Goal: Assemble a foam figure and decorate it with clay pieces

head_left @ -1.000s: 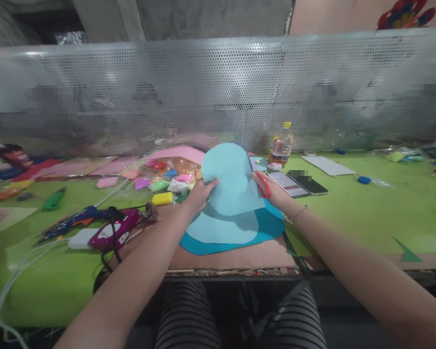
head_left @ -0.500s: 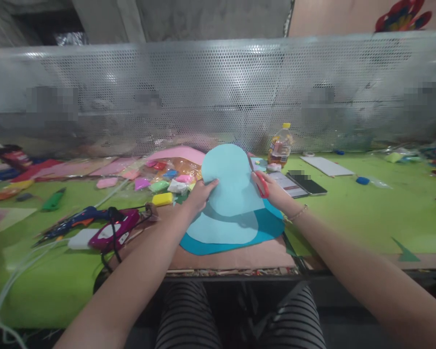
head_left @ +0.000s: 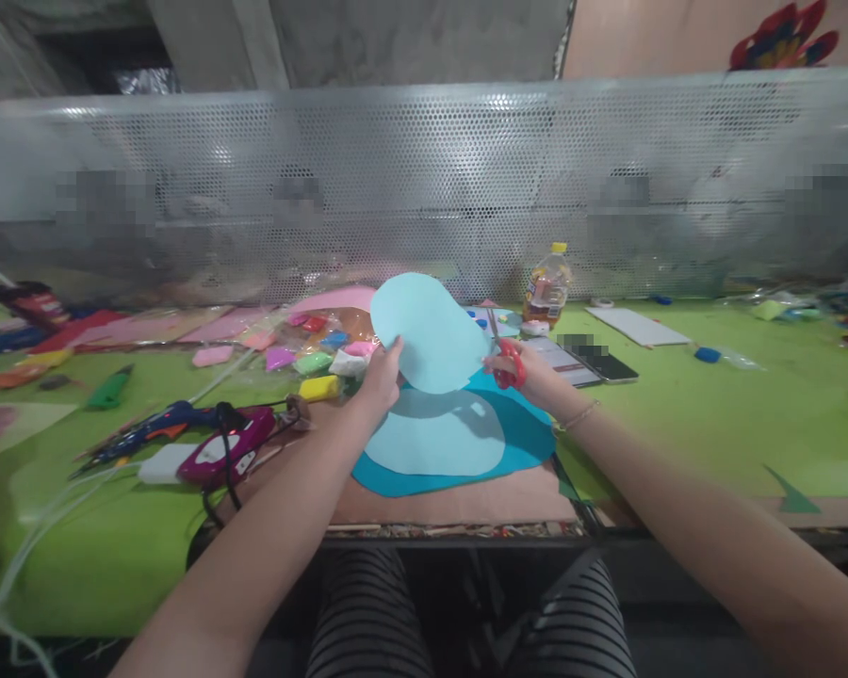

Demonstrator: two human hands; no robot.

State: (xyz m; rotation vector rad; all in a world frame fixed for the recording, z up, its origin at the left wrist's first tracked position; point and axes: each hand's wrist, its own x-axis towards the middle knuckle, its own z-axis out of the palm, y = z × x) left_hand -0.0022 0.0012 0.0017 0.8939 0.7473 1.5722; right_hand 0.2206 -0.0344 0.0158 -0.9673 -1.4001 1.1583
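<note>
A rounded light-blue paper sheet (head_left: pixel 431 330) is raised above the table, its left edge pinched in my left hand (head_left: pixel 383 375). My right hand (head_left: pixel 530 372) grips red-handled scissors (head_left: pixel 510 363), blades pointing up and away, beside the sheet's right edge. The right fingertips lie close to that edge; whether they touch it I cannot tell. Below lies another light-blue paper shape (head_left: pixel 438 443) on top of a darker teal paper piece (head_left: pixel 530 438), both flat on a brown board (head_left: pixel 459 504).
Left stand a blue glue gun (head_left: pixel 148 428) and a magenta power strip (head_left: pixel 230 447) with cables. Bags of coloured clay (head_left: pixel 315 363) lie behind my left hand. A bottle (head_left: pixel 547 287), a phone (head_left: pixel 600 360) and a white board (head_left: pixel 637 326) are to the right. A perforated metal panel (head_left: pixel 424 188) runs behind.
The raised sheet has turned and shifted slightly left, tilting its lower right edge upward. The scissors have moved from against its edge to just beside it.
</note>
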